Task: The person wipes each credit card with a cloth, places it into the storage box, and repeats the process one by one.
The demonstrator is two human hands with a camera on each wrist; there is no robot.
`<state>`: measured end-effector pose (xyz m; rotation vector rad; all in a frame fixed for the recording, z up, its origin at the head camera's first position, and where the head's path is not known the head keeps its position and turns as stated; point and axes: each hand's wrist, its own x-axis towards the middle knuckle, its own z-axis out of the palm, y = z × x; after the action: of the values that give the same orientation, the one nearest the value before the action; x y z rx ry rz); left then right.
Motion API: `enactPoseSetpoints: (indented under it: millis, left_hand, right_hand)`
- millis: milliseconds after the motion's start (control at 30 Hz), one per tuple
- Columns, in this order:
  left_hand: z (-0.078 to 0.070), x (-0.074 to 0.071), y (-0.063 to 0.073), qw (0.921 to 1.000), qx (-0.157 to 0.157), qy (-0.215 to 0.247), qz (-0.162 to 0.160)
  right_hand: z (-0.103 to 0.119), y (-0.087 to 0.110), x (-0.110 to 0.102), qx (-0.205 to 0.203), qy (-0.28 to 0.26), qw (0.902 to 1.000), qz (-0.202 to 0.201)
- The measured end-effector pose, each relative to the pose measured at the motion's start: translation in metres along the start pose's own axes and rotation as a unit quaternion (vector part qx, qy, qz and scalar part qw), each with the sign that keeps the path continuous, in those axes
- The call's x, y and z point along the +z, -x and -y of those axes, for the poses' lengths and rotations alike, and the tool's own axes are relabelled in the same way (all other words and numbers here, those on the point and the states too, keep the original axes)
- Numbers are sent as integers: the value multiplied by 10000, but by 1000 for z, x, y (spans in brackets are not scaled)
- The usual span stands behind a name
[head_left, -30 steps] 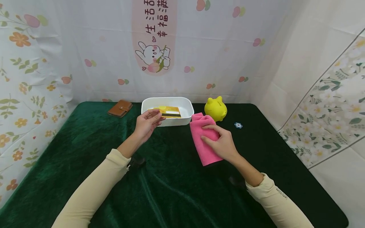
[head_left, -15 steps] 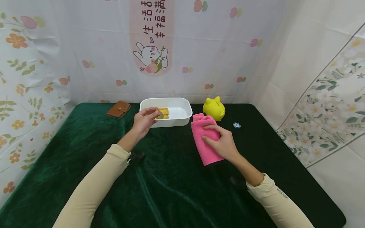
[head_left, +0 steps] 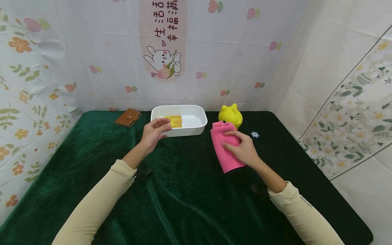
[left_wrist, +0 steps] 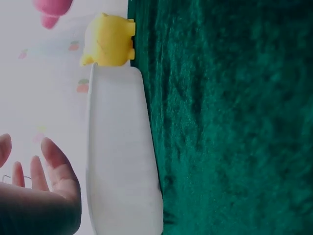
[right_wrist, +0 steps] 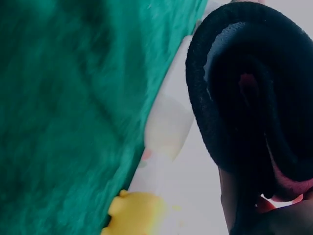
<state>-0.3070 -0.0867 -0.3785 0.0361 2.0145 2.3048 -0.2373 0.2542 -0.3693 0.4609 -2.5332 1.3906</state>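
Observation:
My left hand [head_left: 153,134] hovers over the front left side of a white tray [head_left: 194,127], its fingers loosely bent and apart with nothing between them. Inside the tray lies a yellow card [head_left: 176,121], partly hidden by that hand. To the right, my right hand [head_left: 242,146] grips a folded pink cloth [head_left: 225,154] above the table, thumb and fingers across its face. The right wrist view looks into the dark folds of the cloth [right_wrist: 200,98] from one end. In the left wrist view, the hand [left_wrist: 54,191] is beside the tray [left_wrist: 120,147], fingers spread.
Behind the pink cloth stands a yellow piggy bank [head_left: 231,115]. A blue and white poker chip [head_left: 255,134] lies right of it. Left of the tray is a brown wallet [head_left: 128,117]. Green velvet [head_left: 183,190] covers the table, and a printed curtain [head_left: 116,54] hangs behind.
The yellow card has left my left hand and now lies in the tray; those fingers have parted. My right hand has moved slightly right with the pink cloth.

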Motion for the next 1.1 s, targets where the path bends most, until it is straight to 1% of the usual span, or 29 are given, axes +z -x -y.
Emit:
enactPoseSetpoints:
  millis: [133, 333, 467, 567, 667, 767, 867, 967, 1100]
  left_hand:
    - [-1, 4, 7, 9996, 144, -213, 65]
    - [-3, 12, 13, 9988, 310, -283, 247]
    - [-5, 15, 16, 9974, 441, -356, 439]
    - [-6, 17, 18, 9968, 477, -383, 518]
    - [-7, 19, 19, 9964, 525, -371, 561]
    - [-5, 19, 20, 9951, 610, -423, 657]
    - [-4, 20, 21, 9930, 715, -557, 758]
    - [-4, 20, 22, 9909, 826, -702, 802]
    - [-4, 21, 23, 9880, 994, -940, 723]
  right_hand:
    - [-15, -9, -6, 309, -15, 9993, 225]
    - [-38, -21, -13, 865, -79, 9938, 690]
    - [-52, -26, -15, 1399, -181, 9851, 986]
    - [-60, -30, -16, 1805, -224, 9761, 1192]
    - [-66, -32, -20, 2018, -218, 9691, 1404]
    - [-68, -33, -25, 1921, 9, 9691, 1550]
    - [-69, -33, -29, 1566, 468, 9748, 1515]
    - [-67, -33, -30, 1222, 1007, 9794, 1256]
    - [-58, -32, -30, 813, 1491, 9826, 749]
